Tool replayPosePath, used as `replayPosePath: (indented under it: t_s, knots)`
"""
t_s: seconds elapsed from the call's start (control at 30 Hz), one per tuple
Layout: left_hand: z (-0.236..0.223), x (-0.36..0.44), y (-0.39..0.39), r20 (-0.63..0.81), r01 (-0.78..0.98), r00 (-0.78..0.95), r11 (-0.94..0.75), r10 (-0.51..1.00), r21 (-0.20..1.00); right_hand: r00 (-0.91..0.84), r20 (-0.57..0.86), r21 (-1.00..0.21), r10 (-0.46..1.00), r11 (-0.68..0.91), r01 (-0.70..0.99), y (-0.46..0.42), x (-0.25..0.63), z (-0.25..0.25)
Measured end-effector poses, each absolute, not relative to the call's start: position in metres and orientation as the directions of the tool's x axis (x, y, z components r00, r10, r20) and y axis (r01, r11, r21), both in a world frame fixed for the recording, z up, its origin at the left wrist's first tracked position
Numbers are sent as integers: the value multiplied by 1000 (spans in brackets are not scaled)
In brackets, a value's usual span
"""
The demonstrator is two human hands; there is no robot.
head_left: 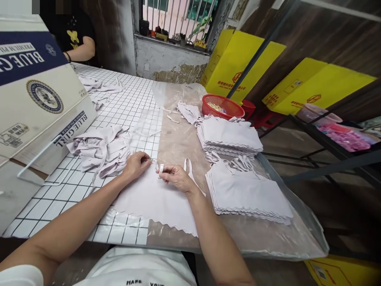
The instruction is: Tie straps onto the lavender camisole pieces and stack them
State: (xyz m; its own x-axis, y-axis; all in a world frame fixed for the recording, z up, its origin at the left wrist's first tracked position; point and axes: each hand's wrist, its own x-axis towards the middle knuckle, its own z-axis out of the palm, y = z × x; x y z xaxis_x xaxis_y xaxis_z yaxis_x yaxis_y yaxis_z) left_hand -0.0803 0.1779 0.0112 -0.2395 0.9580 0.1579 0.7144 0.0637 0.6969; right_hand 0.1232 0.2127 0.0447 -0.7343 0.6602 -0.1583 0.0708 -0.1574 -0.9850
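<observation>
A pale lilac cloth bag with a zigzag edge lies flat on the table in front of me. My left hand rests curled on its top left corner, fingers pinched on the fabric. My right hand is closed on the bag's top edge, pinching a white drawstring loop. A crumpled heap of the same lilac pieces lies just left of my left hand. Two neat stacks of finished bags sit to the right, one near and one farther back.
A large white and blue cardboard box stands at the left on the gridded table. A red basket sits behind the stacks. Clear plastic sheeting covers the right half. Another person's arm shows at the far end.
</observation>
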Motion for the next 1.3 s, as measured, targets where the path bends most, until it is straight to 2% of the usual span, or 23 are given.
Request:
replayPosePath:
  t_s: [0.1,0.17,0.3,0.43,0.6,0.8,1.3]
  knots:
    - [26,-89,171,204,737,-120,-50,972,674,-701,-180,-979,690,-194,60,214,120,33]
    - [39,-93,163,205,768,23,-149,978,622,-693,-188,-978,696,-201,64,215,118,26]
    - [51,-88,143,48,803,286,-267,957,533,-703,-176,-982,689,-169,80,215,115,15]
    - [44,-76,133,-30,831,248,-197,968,520,-716,-66,-997,695,-13,79,212,116,14]
    - [36,-72,133,-21,770,221,-161,975,617,-719,43,-985,693,152,87,209,117,19]
    - [28,-75,134,13,716,193,-150,981,682,-762,63,-968,644,227,112,208,118,20]
    - [27,-75,136,10,702,199,-150,980,696,-761,59,-962,646,241,129,202,117,28]
